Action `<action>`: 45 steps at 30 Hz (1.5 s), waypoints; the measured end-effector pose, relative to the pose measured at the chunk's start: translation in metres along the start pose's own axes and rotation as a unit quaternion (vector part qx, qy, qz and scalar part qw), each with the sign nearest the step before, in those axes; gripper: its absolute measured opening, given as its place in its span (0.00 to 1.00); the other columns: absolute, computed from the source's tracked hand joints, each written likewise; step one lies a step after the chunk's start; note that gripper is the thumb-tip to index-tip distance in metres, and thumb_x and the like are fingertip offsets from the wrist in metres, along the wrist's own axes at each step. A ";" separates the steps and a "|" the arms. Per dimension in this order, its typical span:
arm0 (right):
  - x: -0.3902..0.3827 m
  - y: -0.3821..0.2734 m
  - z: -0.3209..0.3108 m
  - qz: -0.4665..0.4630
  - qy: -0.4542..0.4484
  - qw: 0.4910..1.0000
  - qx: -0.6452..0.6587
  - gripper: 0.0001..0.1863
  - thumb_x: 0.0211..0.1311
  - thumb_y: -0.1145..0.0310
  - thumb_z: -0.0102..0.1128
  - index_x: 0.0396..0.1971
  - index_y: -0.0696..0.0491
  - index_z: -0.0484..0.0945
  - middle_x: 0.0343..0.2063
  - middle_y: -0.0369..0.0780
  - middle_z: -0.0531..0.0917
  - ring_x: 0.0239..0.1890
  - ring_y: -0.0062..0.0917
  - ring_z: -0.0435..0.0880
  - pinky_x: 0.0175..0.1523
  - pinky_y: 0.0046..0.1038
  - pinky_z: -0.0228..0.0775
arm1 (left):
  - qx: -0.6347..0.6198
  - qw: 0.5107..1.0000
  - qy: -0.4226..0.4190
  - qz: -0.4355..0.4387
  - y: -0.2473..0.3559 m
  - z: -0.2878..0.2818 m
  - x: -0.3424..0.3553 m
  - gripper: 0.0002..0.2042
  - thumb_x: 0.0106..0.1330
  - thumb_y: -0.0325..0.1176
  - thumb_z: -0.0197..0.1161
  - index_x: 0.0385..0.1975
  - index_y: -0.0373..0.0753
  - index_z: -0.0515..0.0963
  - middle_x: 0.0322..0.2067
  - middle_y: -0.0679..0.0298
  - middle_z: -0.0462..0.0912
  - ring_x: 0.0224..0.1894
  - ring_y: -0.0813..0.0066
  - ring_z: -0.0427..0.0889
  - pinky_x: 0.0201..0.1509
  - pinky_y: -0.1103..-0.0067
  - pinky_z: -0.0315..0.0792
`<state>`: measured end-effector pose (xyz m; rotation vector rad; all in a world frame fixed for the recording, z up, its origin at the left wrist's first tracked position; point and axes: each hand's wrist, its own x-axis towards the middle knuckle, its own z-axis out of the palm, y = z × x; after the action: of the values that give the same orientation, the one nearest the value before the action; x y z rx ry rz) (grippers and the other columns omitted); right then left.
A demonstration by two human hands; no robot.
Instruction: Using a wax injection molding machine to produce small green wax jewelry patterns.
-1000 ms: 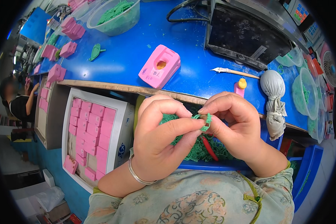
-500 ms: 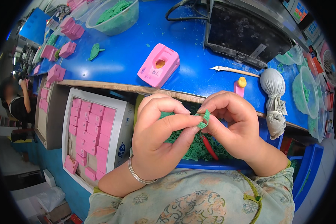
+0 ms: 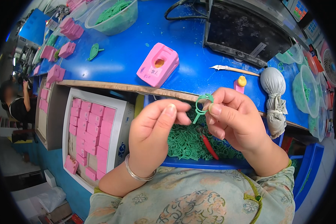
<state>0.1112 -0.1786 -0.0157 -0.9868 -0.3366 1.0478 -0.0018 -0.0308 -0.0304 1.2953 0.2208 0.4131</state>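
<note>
My right hand (image 3: 235,119) pinches a green wax ring (image 3: 205,98) between thumb and forefinger; a short stem points down from the ring. Just left of it, my left hand (image 3: 153,130) has let its fingers come apart, with nothing visible in them. Below both hands a heap of green openwork pieces (image 3: 186,143) fills a blue tray (image 3: 227,164). On that heap lies a tool with a red handle (image 3: 210,147); its head is partly covered or too small to make out.
On the blue table (image 3: 112,63) stands a pink mould block (image 3: 158,65). To its right are a wooden-handled pointed tool (image 3: 235,70), a tied grey cloth bag (image 3: 274,93) and a monitor (image 3: 246,33). A white box (image 3: 119,123) of pink blocks sits left. Someone (image 3: 20,97) is at far left.
My left hand has released the green ring and drawn back left. The ring, held by my right hand, has risen slightly and now shows its round shape and stem.
</note>
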 end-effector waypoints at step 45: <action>-0.015 0.010 0.002 -0.109 -0.086 0.746 -0.651 0.07 0.52 0.69 0.58 0.25 0.57 0.74 0.18 0.43 0.76 0.23 0.35 0.78 0.28 0.33 0.70 | -0.025 0.995 -0.037 -0.089 -0.004 -0.014 -0.010 0.08 0.57 0.17 0.59 0.35 0.31 0.70 0.30 0.62 0.77 0.32 0.81 0.77 0.35 0.85 0.74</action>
<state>0.0967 -0.1892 -0.0199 -2.0171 -1.4308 0.5706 -0.0156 -0.0239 -0.0391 1.2283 0.2592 0.2169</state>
